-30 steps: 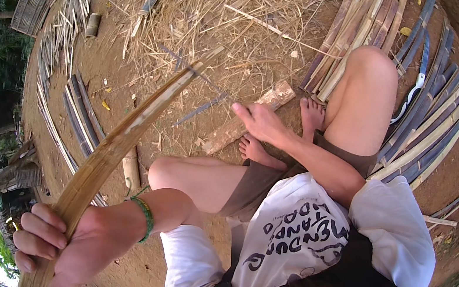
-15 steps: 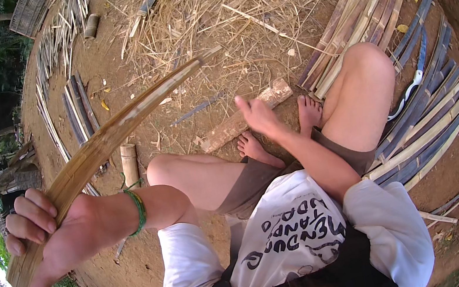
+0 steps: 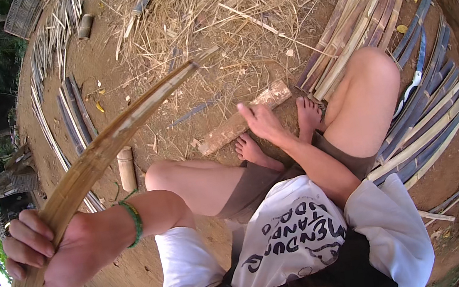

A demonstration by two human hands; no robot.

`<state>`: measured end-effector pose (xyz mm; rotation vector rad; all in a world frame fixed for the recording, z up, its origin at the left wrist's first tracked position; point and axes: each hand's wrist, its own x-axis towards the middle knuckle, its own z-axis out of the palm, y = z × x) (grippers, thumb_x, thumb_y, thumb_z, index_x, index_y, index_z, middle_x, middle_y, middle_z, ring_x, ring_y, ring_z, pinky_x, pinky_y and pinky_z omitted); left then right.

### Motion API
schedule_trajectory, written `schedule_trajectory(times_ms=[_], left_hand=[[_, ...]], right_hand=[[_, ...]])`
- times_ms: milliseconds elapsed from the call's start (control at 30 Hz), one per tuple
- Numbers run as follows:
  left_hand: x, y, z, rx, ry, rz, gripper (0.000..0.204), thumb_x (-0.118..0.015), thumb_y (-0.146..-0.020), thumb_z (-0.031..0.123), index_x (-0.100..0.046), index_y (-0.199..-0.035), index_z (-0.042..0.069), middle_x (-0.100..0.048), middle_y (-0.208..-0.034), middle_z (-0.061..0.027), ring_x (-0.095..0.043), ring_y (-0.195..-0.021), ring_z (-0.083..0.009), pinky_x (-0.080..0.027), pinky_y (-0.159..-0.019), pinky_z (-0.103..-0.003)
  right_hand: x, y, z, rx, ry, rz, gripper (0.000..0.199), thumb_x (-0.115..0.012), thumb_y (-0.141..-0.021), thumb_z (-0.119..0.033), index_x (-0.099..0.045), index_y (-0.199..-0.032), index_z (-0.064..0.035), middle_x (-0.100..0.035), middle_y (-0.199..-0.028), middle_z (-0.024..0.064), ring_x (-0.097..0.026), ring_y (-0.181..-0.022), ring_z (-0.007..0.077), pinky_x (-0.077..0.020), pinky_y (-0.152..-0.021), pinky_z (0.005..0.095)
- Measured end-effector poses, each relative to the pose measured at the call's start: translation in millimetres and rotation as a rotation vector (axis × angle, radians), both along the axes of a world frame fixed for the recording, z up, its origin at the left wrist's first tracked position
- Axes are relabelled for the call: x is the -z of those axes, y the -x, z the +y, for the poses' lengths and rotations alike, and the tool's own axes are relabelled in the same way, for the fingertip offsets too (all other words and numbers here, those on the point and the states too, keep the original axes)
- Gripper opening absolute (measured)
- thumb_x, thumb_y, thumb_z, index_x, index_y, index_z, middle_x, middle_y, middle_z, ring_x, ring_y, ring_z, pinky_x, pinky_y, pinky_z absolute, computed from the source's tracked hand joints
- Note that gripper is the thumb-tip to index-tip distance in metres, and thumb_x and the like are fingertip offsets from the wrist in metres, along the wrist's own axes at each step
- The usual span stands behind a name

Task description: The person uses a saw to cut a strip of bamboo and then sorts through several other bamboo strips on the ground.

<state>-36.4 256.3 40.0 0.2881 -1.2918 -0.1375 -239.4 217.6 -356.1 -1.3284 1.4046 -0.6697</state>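
My left hand (image 3: 49, 247) is raised at the left, its fingers wrapped round the wide end of a long split bamboo strip (image 3: 95, 159). The strip slants up and away to the right, narrowing to a frayed, pale far tip above the ground. Over the log by my feet, my right hand (image 3: 262, 122) is closed with its thumb pointing up and out. Its curled fingers are turned from view, so anything inside them is hidden. Beneath and beside that hand lies a short, rough-hewn log (image 3: 222, 135). A thin dark strip (image 3: 194, 113) rests on the soil beyond it.
Bamboo slats (image 3: 349, 30) lie at the far right, with darker slats (image 3: 425, 120) and a white-handled saw (image 3: 413, 85) nearer me. Loose shavings (image 3: 204, 10) cover the ground ahead. A short bamboo piece (image 3: 126, 169) stands near my left knee; more strips (image 3: 75, 110) lie beyond.
My left hand and the bamboo strip have shifted slightly downward and left in the picture. My right hand stays closed over the log, nearly in the same place.
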Motion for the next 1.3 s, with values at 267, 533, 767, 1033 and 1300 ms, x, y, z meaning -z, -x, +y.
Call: schedule_trajectory(times_ms=[267, 533, 767, 1033, 1300], left_hand=[[-9.2, 14.3, -23.2, -0.326, -0.032, 0.044, 0.070, -0.043, -0.083, 0.082, -0.034, -0.066, 0.015, -0.027, -0.054, 0.0027, -0.021, -0.045, -0.0091, -0.017, -0.043, -0.024], [-24.4, -28.6, -39.3, -0.173, -0.077, 0.055, 0.074, -0.020, -0.092, 0.079, -0.043, -0.074, 0.011, -0.034, -0.056, 0.0007, -0.030, -0.042, -0.0093, -0.027, -0.038, -0.022], [-32.1, -41.5, -63.0, -0.465, -0.073, 0.107, 0.053, -0.018, -0.106, 0.049, -0.040, -0.082, 0.007, -0.041, -0.063, -0.0024, -0.044, -0.048, -0.0127, -0.043, -0.041, -0.027], [-40.6, 3.6, -84.8, -0.735, 0.055, -0.006, 0.043, -0.043, -0.101, 0.034, -0.047, -0.085, -0.005, -0.045, -0.069, -0.0111, -0.051, -0.059, -0.0244, -0.049, -0.058, -0.035], [-53.0, -23.4, -94.7, 0.091, -0.177, -0.206, 0.069, -0.044, -0.079, 0.080, -0.052, -0.074, 0.012, -0.044, -0.063, -0.0010, -0.047, -0.050, -0.0132, -0.041, -0.045, -0.025]], right_hand=[[44.4, 8.7, -43.9, 0.000, -0.201, 0.093, 0.080, -0.040, -0.099, -0.064, -0.064, -0.072, 0.0082, -0.059, -0.059, 0.0230, -0.061, -0.057, 0.0323, -0.0472, -0.061, 0.0475], [90.9, -8.9, -60.2, 0.089, -0.301, 0.185, 0.078, -0.042, -0.097, -0.063, -0.069, -0.081, 0.0085, -0.068, -0.078, 0.0266, -0.068, -0.077, 0.0414, -0.0510, -0.075, 0.0499], [46.4, -18.5, -45.9, 0.171, -0.160, 0.088, 0.078, -0.045, -0.096, -0.064, -0.067, -0.077, 0.0090, -0.065, -0.072, 0.0297, -0.067, -0.077, 0.0437, -0.0486, -0.072, 0.0504], [-26.5, -28.3, -32.2, 0.102, -0.018, -0.218, 0.070, -0.046, -0.101, -0.055, -0.059, -0.069, 0.0058, -0.053, -0.056, 0.0164, -0.053, -0.055, 0.0269, -0.0413, -0.057, 0.0438], [-140.8, -22.8, -2.1, 0.017, 0.188, -0.355, 0.057, -0.051, -0.101, -0.046, -0.060, -0.073, 0.0023, -0.053, -0.054, 0.0133, -0.053, -0.049, 0.0251, -0.0388, -0.049, 0.0416]])
